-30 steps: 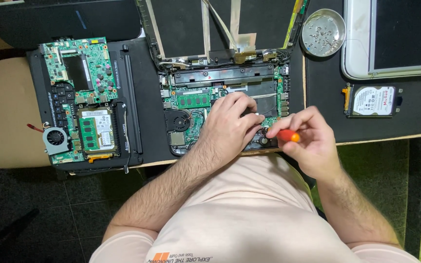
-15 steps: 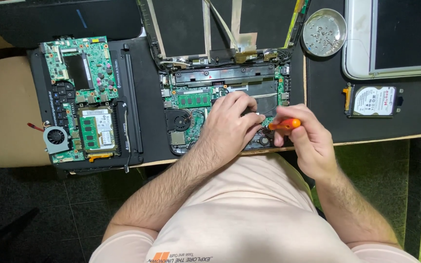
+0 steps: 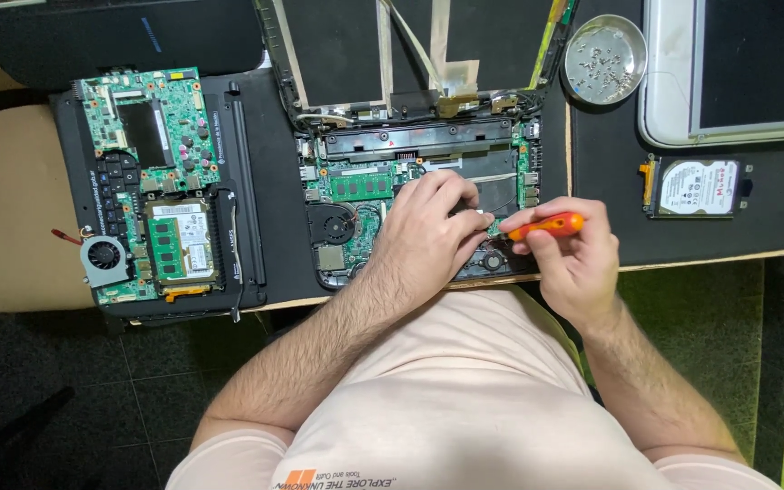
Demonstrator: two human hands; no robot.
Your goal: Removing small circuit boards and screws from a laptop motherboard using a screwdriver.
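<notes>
An opened black laptop base (image 3: 428,150) with a green circuit board lies on the table in front of me. My left hand (image 3: 428,231) rests on the board's right part, fingers curled down onto it. My right hand (image 3: 573,259) grips an orange-handled screwdriver (image 3: 546,225), its tip pointing left toward my left fingertips. The spot under the tip is hidden by my fingers.
A second dismantled laptop with a green board and small fan (image 3: 103,257) lies at left. A round metal dish of screws (image 3: 604,59) stands at the back, a hard drive (image 3: 696,188) and a white-framed screen panel (image 3: 737,73) at right. The table edge (image 3: 710,259) runs near me.
My right hand has shifted a little and turned the screwdriver, so the orange handle now lies more level and shows more. My left hand has stayed on the board.
</notes>
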